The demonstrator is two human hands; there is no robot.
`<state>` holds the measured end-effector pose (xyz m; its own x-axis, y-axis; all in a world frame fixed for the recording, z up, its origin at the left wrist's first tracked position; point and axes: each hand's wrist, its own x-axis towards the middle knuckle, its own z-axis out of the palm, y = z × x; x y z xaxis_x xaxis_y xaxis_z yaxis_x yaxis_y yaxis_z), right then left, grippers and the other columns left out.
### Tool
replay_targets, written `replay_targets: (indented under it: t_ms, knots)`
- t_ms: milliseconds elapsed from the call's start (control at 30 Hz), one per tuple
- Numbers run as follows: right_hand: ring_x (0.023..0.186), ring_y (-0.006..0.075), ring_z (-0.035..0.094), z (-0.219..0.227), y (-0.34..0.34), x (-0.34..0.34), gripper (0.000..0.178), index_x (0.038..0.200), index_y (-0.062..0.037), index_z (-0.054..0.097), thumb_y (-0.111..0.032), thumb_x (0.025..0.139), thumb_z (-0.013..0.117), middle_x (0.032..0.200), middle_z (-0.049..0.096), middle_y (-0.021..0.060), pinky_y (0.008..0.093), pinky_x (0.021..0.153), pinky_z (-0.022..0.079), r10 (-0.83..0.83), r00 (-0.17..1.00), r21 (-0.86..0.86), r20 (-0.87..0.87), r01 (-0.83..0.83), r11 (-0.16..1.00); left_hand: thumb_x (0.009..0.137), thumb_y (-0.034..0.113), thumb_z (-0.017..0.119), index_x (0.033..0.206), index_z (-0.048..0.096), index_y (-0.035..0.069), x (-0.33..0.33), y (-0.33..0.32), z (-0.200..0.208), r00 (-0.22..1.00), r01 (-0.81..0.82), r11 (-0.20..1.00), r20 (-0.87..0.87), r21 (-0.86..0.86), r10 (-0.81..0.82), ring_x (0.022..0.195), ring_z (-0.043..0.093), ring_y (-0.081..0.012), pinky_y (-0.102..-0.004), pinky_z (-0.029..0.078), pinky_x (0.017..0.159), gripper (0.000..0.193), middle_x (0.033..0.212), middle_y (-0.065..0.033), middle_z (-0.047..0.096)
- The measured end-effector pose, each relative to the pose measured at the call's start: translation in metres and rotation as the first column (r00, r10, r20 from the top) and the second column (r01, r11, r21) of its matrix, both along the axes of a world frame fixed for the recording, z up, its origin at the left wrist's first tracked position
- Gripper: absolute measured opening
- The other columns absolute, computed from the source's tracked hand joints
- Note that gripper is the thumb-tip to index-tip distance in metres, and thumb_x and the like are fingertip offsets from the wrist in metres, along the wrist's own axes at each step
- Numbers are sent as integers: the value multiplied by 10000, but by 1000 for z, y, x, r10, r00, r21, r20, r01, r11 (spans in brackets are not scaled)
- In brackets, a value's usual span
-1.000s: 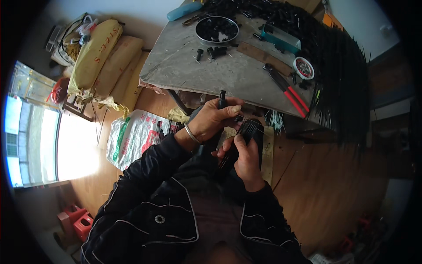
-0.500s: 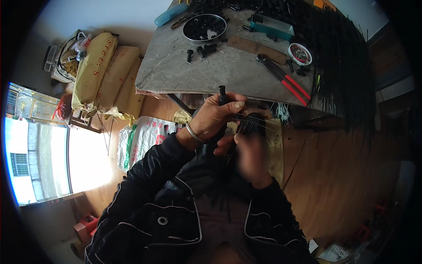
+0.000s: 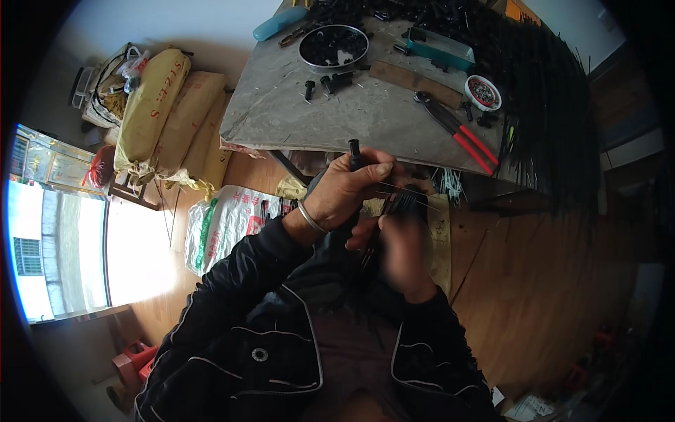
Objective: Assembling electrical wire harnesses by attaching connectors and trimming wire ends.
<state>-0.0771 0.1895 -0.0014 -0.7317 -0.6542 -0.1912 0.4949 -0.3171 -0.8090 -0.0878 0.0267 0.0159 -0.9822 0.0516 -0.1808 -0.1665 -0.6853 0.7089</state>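
Note:
My left hand is closed round a black collared tube, whose top end sticks up above the fist. Thin pale wires reach out to the right beside its fingers. Just below and to the right, my right hand is curled, thumb close to the fingers, and partly blurred. Slim dark rods show beside its fingertips; what it grips cannot be made out. Both hands are over my lap, in front of the table.
On the table are a round bowl of black parts, loose black pieces, red-handled cutters, a teal tray and a small white dish. Long black rods hang over the right edge. Yellow sacks stand at left.
The view has shifted slightly, so the table and its things sit a little differently. Both hands keep nearly the same pose, and the left still grips the black tube.

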Motion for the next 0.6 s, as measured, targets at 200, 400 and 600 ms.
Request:
replay_targets:
  t_ms: [200,400,600]
  knots:
    - [734,295,682,0,-3,0,324,1069,40,523,-272,987,485,887,656,176,385,677,573,23,1000,-2,-3,-23,1000,928,109,610,1071,602,93,0,-6,-11,1000,-5,1000,-17,20,5,904,640,-189,-339,523,799,144,942,-70,652]
    - [721,297,682,0,-4,1,322,1064,33,518,-278,980,502,886,657,177,383,660,575,13,1000,3,3,-13,1000,923,104,617,1075,612,87,2,-6,-7,1000,-11,1000,-19,21,11,886,640,-186,-330,526,790,153,936,-60,649]
    - [718,289,681,-1,-6,1,341,1072,32,520,-295,975,516,869,658,165,375,649,572,16,1000,20,-24,-15,1000,921,94,616,1086,617,76,4,-7,-6,999,-36,999,19,3,36,903,647,-191,-337,533,803,167,973,-70,658]
